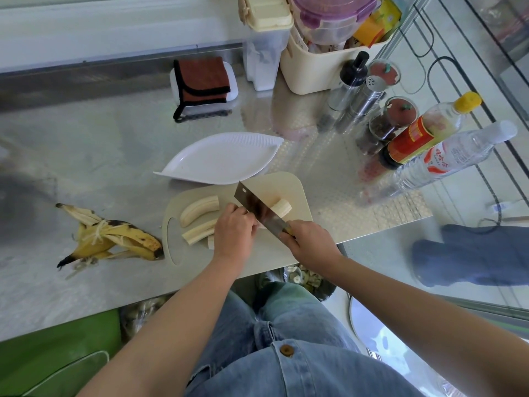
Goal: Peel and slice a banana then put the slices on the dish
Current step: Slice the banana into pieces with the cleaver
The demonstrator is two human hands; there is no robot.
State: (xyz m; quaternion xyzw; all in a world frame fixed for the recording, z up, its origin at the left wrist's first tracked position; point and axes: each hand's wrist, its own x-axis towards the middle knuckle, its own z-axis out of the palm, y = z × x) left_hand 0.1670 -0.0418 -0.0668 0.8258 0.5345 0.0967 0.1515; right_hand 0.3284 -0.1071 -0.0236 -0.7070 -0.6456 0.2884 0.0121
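A beige cutting board (297,193) lies near the counter's front edge. On it are long peeled banana pieces (200,210) at the left and a short banana piece (282,208) at the right of the blade. My right hand (310,243) grips the handle of a cleaver (257,209), whose blade stands on the board. My left hand (234,229) has its fingers curled down on a banana piece just left of the blade; that piece is mostly hidden. A white leaf-shaped dish (223,159) sits just behind the board, with nothing on it.
The banana peel (114,239) lies on the steel counter left of the board. Bottles (429,136), shakers and jars crowd the right side. A cream basket (320,64) and a folded brown cloth (203,78) stand at the back. The counter's front edge is near my legs.
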